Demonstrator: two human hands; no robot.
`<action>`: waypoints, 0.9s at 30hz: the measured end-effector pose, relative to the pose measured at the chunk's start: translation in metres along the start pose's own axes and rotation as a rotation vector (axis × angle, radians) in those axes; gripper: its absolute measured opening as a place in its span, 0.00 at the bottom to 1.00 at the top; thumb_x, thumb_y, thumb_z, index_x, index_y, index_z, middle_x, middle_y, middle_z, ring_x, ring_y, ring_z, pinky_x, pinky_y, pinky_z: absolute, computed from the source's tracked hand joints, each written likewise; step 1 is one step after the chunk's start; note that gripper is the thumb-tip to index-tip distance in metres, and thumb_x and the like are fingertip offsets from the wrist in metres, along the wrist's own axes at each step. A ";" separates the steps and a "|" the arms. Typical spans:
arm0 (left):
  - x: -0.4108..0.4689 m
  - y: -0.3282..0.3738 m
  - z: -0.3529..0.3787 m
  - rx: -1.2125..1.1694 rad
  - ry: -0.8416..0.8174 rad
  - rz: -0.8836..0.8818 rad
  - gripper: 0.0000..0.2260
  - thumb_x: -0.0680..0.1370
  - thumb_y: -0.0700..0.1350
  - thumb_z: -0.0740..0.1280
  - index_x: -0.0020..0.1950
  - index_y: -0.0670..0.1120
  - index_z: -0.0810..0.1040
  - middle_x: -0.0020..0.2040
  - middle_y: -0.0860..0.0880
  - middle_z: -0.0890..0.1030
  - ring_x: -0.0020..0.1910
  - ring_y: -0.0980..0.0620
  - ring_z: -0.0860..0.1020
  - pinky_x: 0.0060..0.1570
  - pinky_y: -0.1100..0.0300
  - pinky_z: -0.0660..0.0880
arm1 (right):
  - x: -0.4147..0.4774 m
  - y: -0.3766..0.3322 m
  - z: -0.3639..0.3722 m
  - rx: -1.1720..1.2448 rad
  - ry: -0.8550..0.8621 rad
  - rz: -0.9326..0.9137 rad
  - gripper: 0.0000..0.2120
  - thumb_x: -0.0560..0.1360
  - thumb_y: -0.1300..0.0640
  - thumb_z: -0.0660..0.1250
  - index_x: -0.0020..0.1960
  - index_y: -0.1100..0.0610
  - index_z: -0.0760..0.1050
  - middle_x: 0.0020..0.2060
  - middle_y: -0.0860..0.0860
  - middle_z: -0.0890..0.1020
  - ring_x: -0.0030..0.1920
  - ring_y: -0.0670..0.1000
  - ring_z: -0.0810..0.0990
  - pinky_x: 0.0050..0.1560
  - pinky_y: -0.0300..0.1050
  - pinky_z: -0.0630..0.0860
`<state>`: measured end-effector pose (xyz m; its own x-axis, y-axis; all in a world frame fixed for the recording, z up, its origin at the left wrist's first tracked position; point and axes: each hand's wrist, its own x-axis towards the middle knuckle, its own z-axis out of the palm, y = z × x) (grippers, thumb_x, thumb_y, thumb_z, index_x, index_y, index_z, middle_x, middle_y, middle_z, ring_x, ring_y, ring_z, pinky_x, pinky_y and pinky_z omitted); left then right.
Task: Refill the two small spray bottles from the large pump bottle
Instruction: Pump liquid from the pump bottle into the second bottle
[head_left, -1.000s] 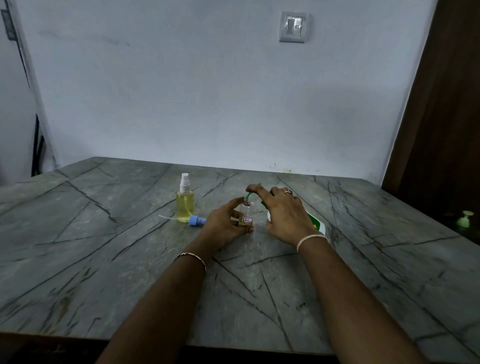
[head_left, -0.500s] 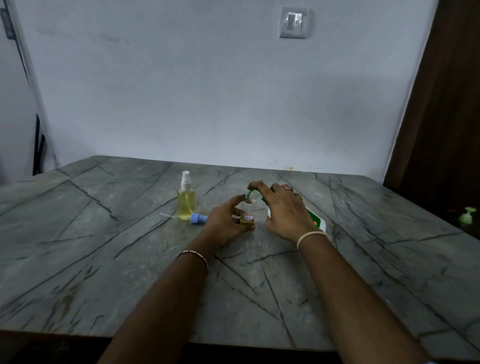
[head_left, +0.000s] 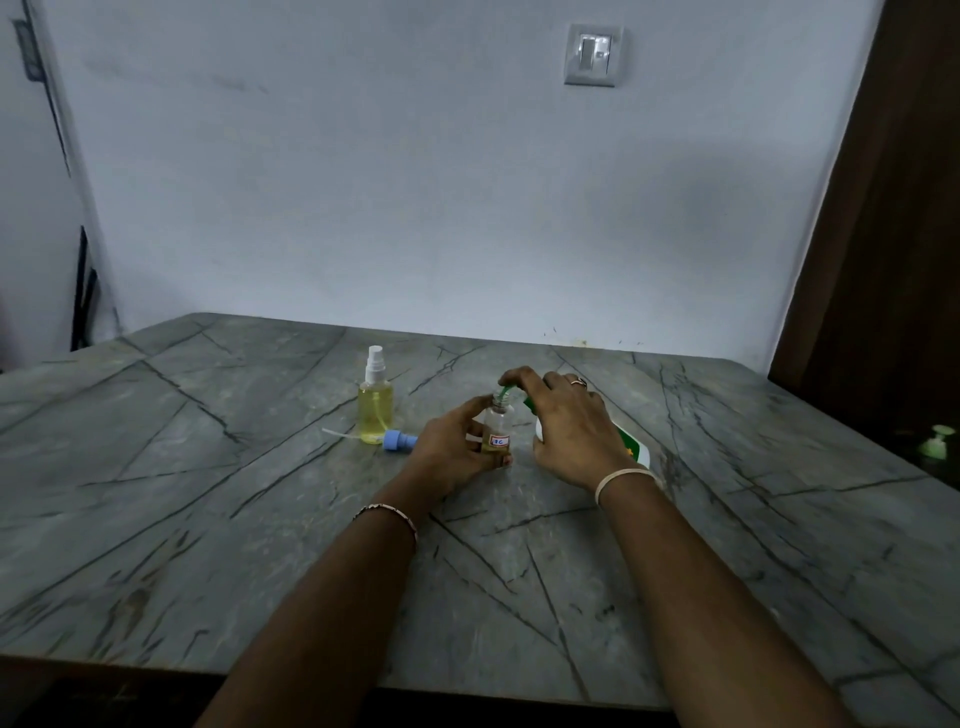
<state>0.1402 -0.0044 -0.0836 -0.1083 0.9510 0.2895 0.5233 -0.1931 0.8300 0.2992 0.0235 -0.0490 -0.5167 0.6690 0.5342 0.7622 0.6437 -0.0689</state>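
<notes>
A small clear bottle with a little yellow liquid stands uncapped on the table, and my left hand grips its side. My right hand lies curled over the green pump head of the large white-and-green pump bottle, whose green nozzle sits over the small bottle's mouth. Most of the pump bottle is hidden behind that hand. A second small spray bottle, full of yellow liquid with a white sprayer on top, stands to the left. A blue spray cap with its thin tube lies beside it.
The grey marble-pattern table stretches wide to the left and front. A white wall with a switch stands behind. A dark wooden door is at the right, with a small green pump item low beside the table edge.
Both hands keep their hold at the small bottle and the pump; only slight shifts of the view.
</notes>
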 end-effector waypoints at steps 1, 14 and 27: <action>0.000 0.000 0.000 -0.004 -0.001 -0.003 0.35 0.67 0.39 0.77 0.71 0.51 0.67 0.52 0.46 0.80 0.48 0.49 0.82 0.56 0.53 0.77 | 0.000 0.001 0.000 -0.004 -0.005 -0.001 0.35 0.70 0.60 0.69 0.71 0.42 0.59 0.54 0.54 0.76 0.59 0.58 0.73 0.59 0.56 0.72; 0.001 -0.001 -0.001 0.055 0.003 0.023 0.34 0.68 0.41 0.77 0.70 0.51 0.67 0.53 0.46 0.81 0.47 0.52 0.82 0.48 0.67 0.76 | 0.003 0.002 0.002 0.044 0.002 -0.016 0.32 0.70 0.63 0.68 0.68 0.43 0.60 0.53 0.53 0.76 0.58 0.57 0.74 0.57 0.56 0.73; 0.003 -0.003 0.000 0.047 0.003 0.018 0.35 0.68 0.42 0.77 0.71 0.53 0.66 0.52 0.47 0.81 0.48 0.52 0.81 0.55 0.55 0.78 | 0.000 0.012 -0.010 0.061 -0.180 -0.015 0.52 0.66 0.50 0.74 0.72 0.28 0.40 0.51 0.52 0.74 0.58 0.56 0.72 0.62 0.62 0.71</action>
<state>0.1381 -0.0010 -0.0852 -0.1010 0.9467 0.3059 0.5639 -0.1988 0.8015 0.3126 0.0277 -0.0418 -0.5932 0.7115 0.3766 0.7319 0.6715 -0.1157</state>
